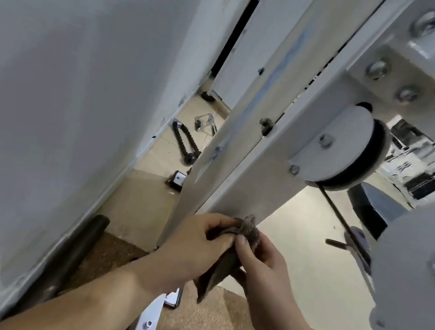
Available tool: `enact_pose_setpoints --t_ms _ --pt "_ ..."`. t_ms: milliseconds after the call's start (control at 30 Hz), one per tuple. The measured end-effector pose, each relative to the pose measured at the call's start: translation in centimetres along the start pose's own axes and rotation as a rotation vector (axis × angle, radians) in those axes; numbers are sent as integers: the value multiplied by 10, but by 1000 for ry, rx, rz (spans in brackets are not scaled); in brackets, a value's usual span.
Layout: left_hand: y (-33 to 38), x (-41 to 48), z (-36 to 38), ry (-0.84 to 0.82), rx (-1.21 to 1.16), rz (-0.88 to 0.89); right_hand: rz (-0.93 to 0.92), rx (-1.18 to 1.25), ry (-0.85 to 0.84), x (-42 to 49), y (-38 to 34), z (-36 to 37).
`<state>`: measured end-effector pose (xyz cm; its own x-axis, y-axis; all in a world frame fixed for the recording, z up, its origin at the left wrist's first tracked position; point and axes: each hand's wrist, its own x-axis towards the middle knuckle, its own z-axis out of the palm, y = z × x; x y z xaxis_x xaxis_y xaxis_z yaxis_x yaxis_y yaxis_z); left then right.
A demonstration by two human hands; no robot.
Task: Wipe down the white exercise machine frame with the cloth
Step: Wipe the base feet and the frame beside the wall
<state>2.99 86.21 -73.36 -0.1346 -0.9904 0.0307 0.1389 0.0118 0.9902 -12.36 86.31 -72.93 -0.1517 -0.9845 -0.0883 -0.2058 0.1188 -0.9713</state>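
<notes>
Both hands, left [198, 244] and right [257, 261], pinch the limp brown cloth [245, 234] bunched against the white upright [251, 182]; soft, light, best gripped wadded.

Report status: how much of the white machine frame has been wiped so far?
Done: no wiped patch stands out. In hand: left hand and right hand both pinch the bunched brown-grey cloth at the lower end of the white metal upright. Left: the bluish streak on the white panel higher up, the round white pulley cover and the bolted white plate.
</notes>
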Motion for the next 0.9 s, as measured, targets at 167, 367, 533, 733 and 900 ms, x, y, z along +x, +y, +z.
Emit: enact_pose_setpoints --t_ms 167,367,533,733,900 --pt "-75 2 -15 -52 115 6 39 -24 1 13 64 15" --pt "-169 13 -24 110 256 -104 116 -22 113 24 146 35" --pt "-239 12 -33 157 454 -136 173 -12 190 46 217 42" --pt "-302 13 -36 -31 823 -88 274 138 277 55 292 49" --pt "-325 21 -33 -54 955 -106 409 187 279 52 310 32"
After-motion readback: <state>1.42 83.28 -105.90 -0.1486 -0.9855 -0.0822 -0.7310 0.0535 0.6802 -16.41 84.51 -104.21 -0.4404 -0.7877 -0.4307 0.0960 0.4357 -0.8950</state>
